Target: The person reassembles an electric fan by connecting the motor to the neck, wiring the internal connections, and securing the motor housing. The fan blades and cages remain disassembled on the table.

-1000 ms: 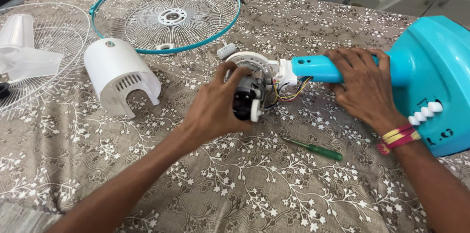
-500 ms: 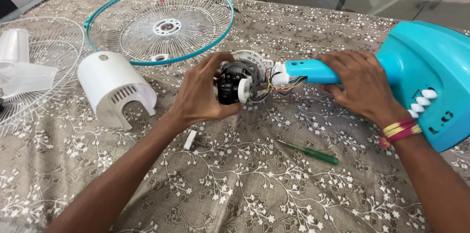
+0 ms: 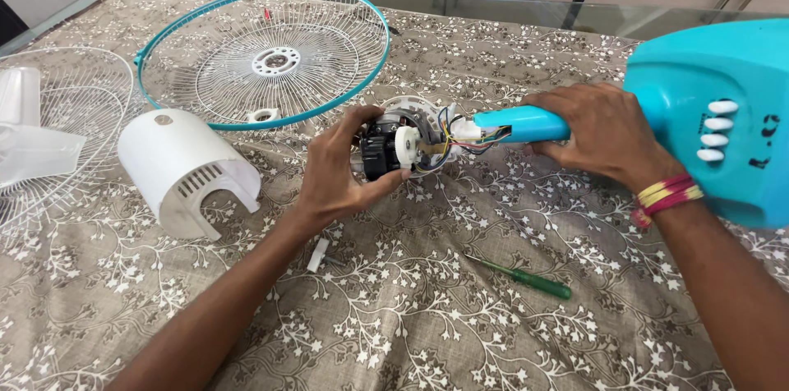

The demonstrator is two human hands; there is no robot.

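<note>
My left hand [image 3: 339,167] grips the bare black fan motor [image 3: 386,147], which has a white knob on its side and coloured wires running to the right. My right hand [image 3: 598,133] is wrapped around the turquoise neck [image 3: 519,123] of the fan stand, just right of the motor. The turquoise base [image 3: 717,114] with white push buttons is tilted up at the right edge. A small white part [image 3: 318,253] lies on the cloth below my left wrist.
A white motor cover [image 3: 182,167] lies left of the motor. A turquoise-rimmed wire guard [image 3: 261,54] lies behind it, a second white guard with the blade [image 3: 37,140] at far left. A green screwdriver [image 3: 519,276] lies on the flowered cloth.
The motor has been turned so its side knob faces me. The base has tipped up and round, buttons now facing left. A small white part has dropped onto the cloth.
</note>
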